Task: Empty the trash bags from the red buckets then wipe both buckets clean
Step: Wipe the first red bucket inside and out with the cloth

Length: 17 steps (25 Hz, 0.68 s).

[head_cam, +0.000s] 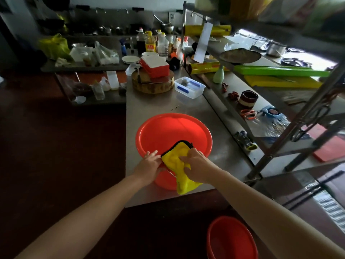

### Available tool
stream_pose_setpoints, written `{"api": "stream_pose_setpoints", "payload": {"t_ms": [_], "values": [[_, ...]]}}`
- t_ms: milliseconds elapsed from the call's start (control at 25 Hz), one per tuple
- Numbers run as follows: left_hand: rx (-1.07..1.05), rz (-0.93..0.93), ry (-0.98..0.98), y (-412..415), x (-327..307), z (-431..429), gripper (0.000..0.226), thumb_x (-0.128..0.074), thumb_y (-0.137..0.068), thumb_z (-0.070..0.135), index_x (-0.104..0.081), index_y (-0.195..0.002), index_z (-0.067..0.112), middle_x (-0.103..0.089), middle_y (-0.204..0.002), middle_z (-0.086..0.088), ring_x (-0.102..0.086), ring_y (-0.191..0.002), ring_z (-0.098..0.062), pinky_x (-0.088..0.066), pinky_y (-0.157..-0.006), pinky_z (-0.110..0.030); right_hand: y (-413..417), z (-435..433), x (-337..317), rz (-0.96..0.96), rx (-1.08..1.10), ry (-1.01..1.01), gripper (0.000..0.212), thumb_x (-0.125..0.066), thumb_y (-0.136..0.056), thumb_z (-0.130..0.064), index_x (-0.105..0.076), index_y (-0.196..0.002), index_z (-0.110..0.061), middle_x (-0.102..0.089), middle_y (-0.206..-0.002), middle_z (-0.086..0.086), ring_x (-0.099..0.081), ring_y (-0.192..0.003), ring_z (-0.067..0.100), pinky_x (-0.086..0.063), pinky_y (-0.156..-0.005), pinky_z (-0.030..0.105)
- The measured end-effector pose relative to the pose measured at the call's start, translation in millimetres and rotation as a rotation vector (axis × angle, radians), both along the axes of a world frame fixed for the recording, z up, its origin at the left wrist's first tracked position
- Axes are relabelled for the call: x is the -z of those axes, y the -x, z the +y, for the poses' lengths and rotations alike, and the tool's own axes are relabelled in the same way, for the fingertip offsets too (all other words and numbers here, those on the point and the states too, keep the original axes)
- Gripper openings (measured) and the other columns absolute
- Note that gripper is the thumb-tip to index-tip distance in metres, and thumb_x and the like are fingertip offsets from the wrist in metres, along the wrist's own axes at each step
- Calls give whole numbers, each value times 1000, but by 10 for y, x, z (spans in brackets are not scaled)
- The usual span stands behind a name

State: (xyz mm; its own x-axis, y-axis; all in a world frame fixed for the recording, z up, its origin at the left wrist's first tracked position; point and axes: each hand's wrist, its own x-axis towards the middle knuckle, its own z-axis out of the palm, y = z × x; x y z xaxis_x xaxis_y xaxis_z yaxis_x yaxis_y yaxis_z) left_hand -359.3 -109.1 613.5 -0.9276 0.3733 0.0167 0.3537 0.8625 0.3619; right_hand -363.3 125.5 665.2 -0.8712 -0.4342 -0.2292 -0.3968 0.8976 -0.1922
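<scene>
1. A red bucket (168,131) stands on the steel tabletop (158,103), close to its near edge, with its open mouth facing up.
2. The person's left grip (149,165) holds the near rim of the bucket: the fingers lie over the top of the rim and the thumb is against the outer wall, just beside the wire handle.
3. The right grip (195,165) is clenched on a yellow cloth (177,156) with a black edge, bunching it against the near rim.
4. The upper part of the cloth lies inside the bucket against the inner wall, while its lower end hangs down outside over the rim and reaches the tabletop edge.
5. The two grips are just beside each other, with the left fingertips touching the edge of the cloth.
6. A second red bucket (231,238) stands on the dark floor at the lower right, below the tabletop and well apart from the first.
7. Farther back on the tabletop sit a round wooden chopping block (153,85) with a red box (155,67) on it, and beside them a clear plastic container (189,86) with blue clips.
8. Behind these are a stack of white plates (130,59) and a cluster of bottles (149,43).
9. A metal rack (298,116) on the right carries a green board (280,71) and a yellow board (280,82).
</scene>
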Motion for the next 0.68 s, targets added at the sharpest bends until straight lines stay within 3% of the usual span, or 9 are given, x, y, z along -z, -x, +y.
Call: {"api": "stream_pose_setpoints", "payload": {"t_ms": [80, 160, 240, 320, 400, 520, 680], "values": [[10, -28, 17, 21, -8, -44, 49, -48, -104, 33, -44, -149, 14, -44, -154, -7, -15, -152, -29, 0, -123, -44, -37, -69, 78, 139, -65, -96, 57, -47, -96, -50, -43, -150, -31, -25, -156, 6, -26, -143, 32, -26, -118, 47], [-13, -45, 11, 10, 10, -61, 48, -49, -104, 30, -46, -146, 8, -36, -158, -14, -12, -152, -34, -2, -122, -43, -18, -152, 124, 88, -68, -91, 67, -45, -94, -57, -40, -152, -24, -15, -166, 1, -9, -154, 22, -8, -124, 48], [-33, -38, -8, -2, 50, -83, 46, -50, -103, 28, -48, -144, 5, -31, -159, -18, -10, -151, -36, -1, -121, -42, -10, -235, 180, 57, -81, -70, 78, -42, -91, -65, -26, -157, -26, -21, -165, -2, -10, -154, 17, -1, -124, 50], [-25, -40, -27, 10, 101, -116, 44, -51, -103, 27, -51, -140, 4, -32, -158, -20, -9, -152, -36, 4, -121, -41, -35, -300, 251, 101, -101, -58, 82, -37, -86, -76, -17, -157, -39, -34, -158, -1, -22, -150, 23, -6, -122, 59], [3, -54, -37, 43, 113, -178, 43, -52, -102, 28, -54, -135, 2, -38, -156, -17, -11, -152, -33, 0, -123, -43, -49, -337, 286, 138, -113, -82, 78, -39, -83, -78, -23, -152, -44, -47, -146, 0, -36, -142, 27, -12, -119, 63], [49, -32, -17, 106, 110, -279, 44, -53, -100, 32, -58, -133, 4, -48, -151, -9, -15, -153, -27, -2, -124, -44, 40, -283, 296, 198, -129, -115, 70, -44, -87, -74, -37, -147, -38, -54, -137, 2, -48, -133, 29, -18, -120, 57], [46, 8, 99, 121, 131, -323, 44, -49, -101, 37, -56, -136, 11, -45, -153, -5, -16, -152, -25, -2, -123, -44, 77, -385, 392, 239, -218, -90, 73, -48, -94, -64, -37, -152, -22, -41, -154, 3, -39, -143, 25, -28, -118, 44]]}}
